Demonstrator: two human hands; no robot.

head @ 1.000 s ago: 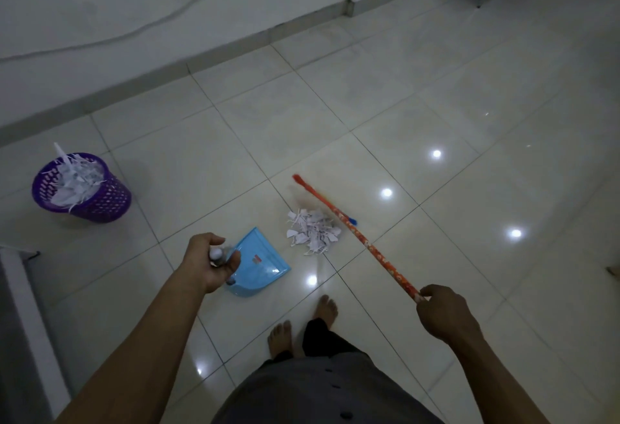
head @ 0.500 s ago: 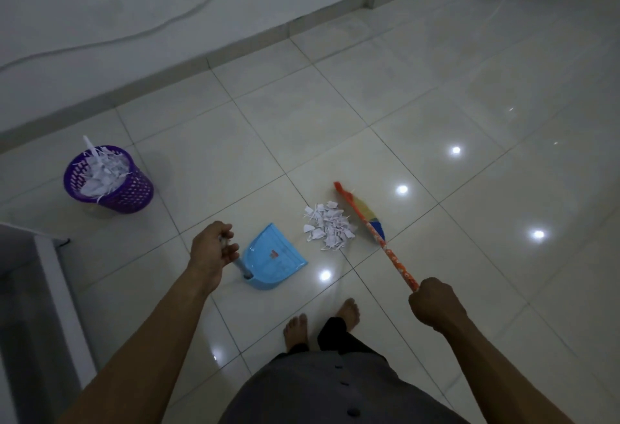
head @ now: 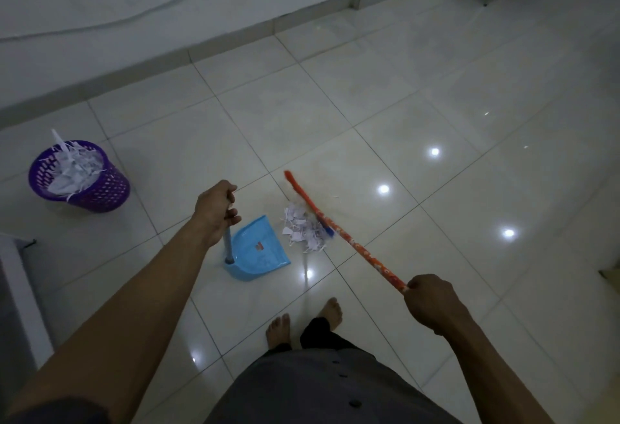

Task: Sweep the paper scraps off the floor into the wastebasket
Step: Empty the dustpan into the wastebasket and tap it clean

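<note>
Paper scraps [head: 303, 229] lie in a loose heap of small, jagged white pieces on the glossy pale floor tiles [head: 369, 94], just beside the open mouth of the dustpan [head: 260, 250], with a few stray bits further out. The dustpan is smooth light-blue plastic, a flat scoop with raised side walls and a small red mark on its bed; its lip rests on the tile facing the heap. A slim upright handle rises from its back edge, and the left hand [head: 214, 209] is closed in a fist around the top of that handle. The right hand [head: 432, 303] is clenched around the end of the broom [head: 342, 239], a thin straight stick wrapped in orange-red patterned film. The stick slants across the far side of the heap, its lower end blurred, with a bit of blue showing against the paper. Well apart to the left stands the wastebasket [head: 84, 185], a round purple plastic basket with perforated lattice walls, filled past its rim with crumpled white paper strips. Two bare feet stand on the tiles below the dustpan, and bright light spots reflect off the polished floor
</note>
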